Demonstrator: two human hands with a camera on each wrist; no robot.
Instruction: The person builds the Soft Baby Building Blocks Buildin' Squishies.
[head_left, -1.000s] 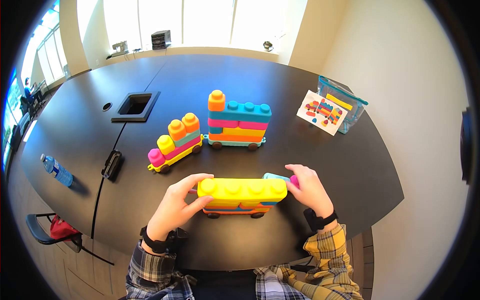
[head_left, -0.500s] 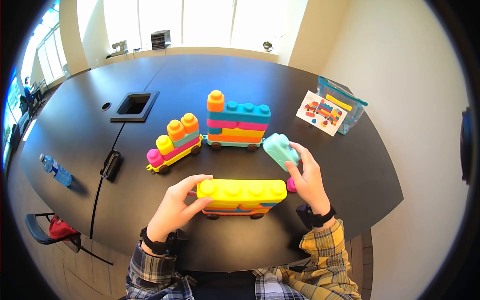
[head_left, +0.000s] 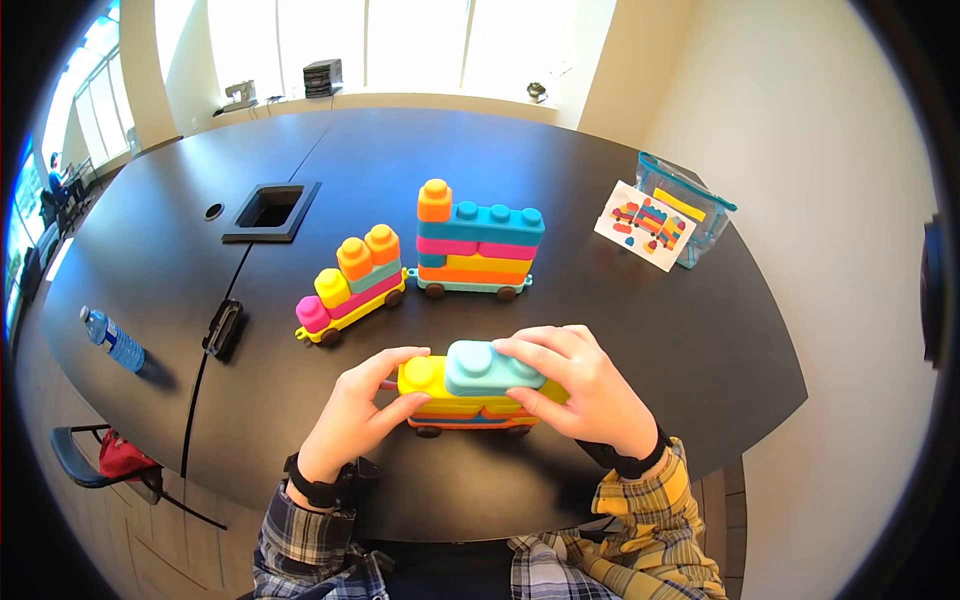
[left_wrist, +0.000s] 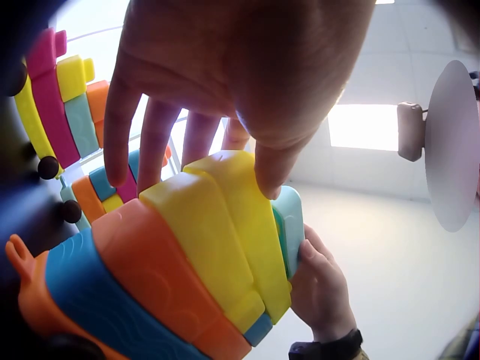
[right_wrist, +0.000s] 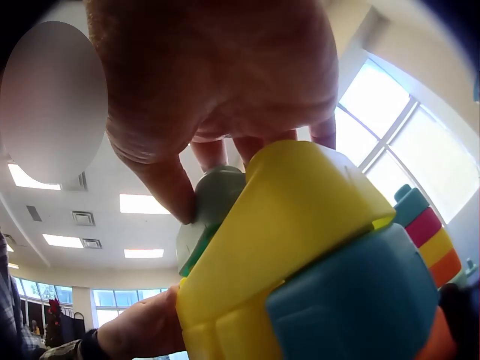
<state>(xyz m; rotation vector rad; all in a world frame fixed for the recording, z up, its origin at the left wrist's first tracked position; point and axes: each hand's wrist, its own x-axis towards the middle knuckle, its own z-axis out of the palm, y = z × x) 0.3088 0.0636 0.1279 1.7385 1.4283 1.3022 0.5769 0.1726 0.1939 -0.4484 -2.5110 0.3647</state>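
Note:
In front of me stands a wheeled wagon of stacked toy blocks (left_wrist: 161,255) on an orange base, with blue, orange and yellow layers. A long yellow block (head_left: 423,376) tops it. My left hand (head_left: 352,412) grips the wagon's left end, thumb on the near side and fingers behind. With thumb and fingers, my right hand (head_left: 598,398) pinches a pale teal block (head_left: 480,368) at the yellow block's top. In the head view the teal block overlaps the yellow block's middle and right studs, leaving the left stud visible.
Beyond my hands stand a low stepped wagon (head_left: 365,298) and a taller block wagon (head_left: 478,252), linked together. A picture card (head_left: 640,228) leans on a clear zip pouch (head_left: 718,205) at the right. Leftward are a water bottle (head_left: 118,342), a black case (head_left: 223,332) and a table recess (head_left: 285,236).
My right hand picked up the pale teal block from beside the wagon and brought it left onto the yellow block's top. My left hand kept its grip. The pink block at the right is now hidden.

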